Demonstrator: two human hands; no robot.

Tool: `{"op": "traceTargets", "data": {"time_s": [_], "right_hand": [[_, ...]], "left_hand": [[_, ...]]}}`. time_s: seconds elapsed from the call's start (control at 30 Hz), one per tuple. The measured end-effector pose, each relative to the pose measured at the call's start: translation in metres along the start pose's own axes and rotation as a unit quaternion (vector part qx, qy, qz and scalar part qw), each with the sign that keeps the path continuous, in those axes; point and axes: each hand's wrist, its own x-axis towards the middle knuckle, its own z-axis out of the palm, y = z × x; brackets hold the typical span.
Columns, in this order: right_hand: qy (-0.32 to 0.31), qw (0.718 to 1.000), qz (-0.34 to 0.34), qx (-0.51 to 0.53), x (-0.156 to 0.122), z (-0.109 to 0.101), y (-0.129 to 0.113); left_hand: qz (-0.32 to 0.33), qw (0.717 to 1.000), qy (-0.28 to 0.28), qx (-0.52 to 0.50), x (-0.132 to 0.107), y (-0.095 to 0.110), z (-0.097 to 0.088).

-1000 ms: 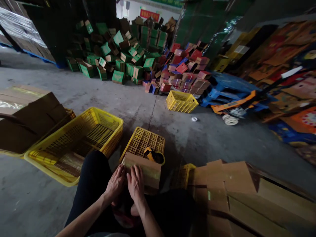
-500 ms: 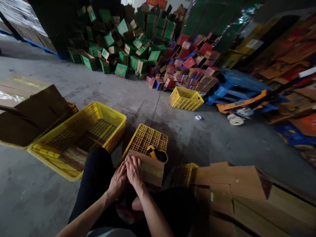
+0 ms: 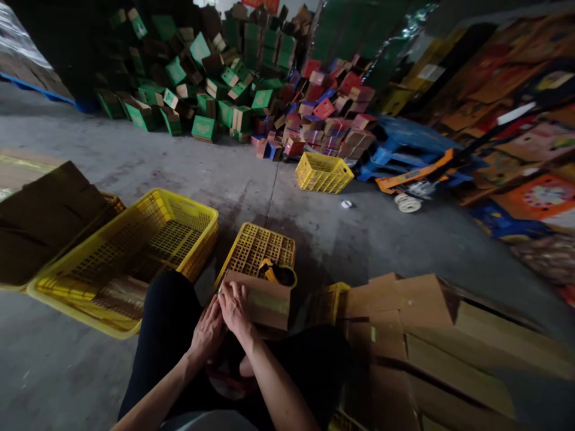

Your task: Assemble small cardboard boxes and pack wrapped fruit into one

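Note:
A small brown cardboard box (image 3: 268,303) lies before my knees, against an upturned yellow crate (image 3: 260,244). A strip of tape runs along its upper face. My left hand (image 3: 208,329) lies flat against the box's left end, fingers stretched out. Over the upper left corner rests my right hand (image 3: 234,304), its fingers apart and slightly bent on the cardboard. The two hands touch or nearly touch at the corner. Just behind the box, a yellow and black tape dispenser (image 3: 269,271) sits on the crate. The box's underside is hidden.
To the left stands a big yellow crate (image 3: 209,218), with a large open carton (image 3: 49,209) beyond it. Stacked brown cartons (image 3: 417,299) crowd my right side. Farther off are a small yellow crate (image 3: 323,173), an orange pallet jack (image 3: 415,176) and heaps of green boxes (image 3: 204,127).
The view has turned a little to the right, so the surroundings sit farther left. Both hands remain at the box's left corner; the right fingers look slightly more spread.

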Motion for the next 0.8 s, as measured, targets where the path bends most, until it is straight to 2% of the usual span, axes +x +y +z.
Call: {"op": "traceTargets", "data": {"time_s": [0.23,0.43,0.57,0.8], "right_hand": [[0.024,0.999,-0.025,0.012,-0.03,0.001,0.003],[0.049,0.999,0.0,-0.008,-0.058,0.0,0.02],[0.076,0.997,0.025,-0.025,-0.08,-0.012,0.044],[0.117,0.989,0.046,-0.075,-0.124,-0.038,0.1]], "left_hand": [[0.011,0.999,-0.015,0.029,-0.006,-0.004,-0.002],[0.012,0.999,-0.043,0.027,-0.002,-0.006,-0.011],[0.002,0.998,-0.053,0.022,-0.001,-0.007,-0.012],[0.006,0.998,-0.052,0.028,-0.003,-0.01,-0.009]]}}
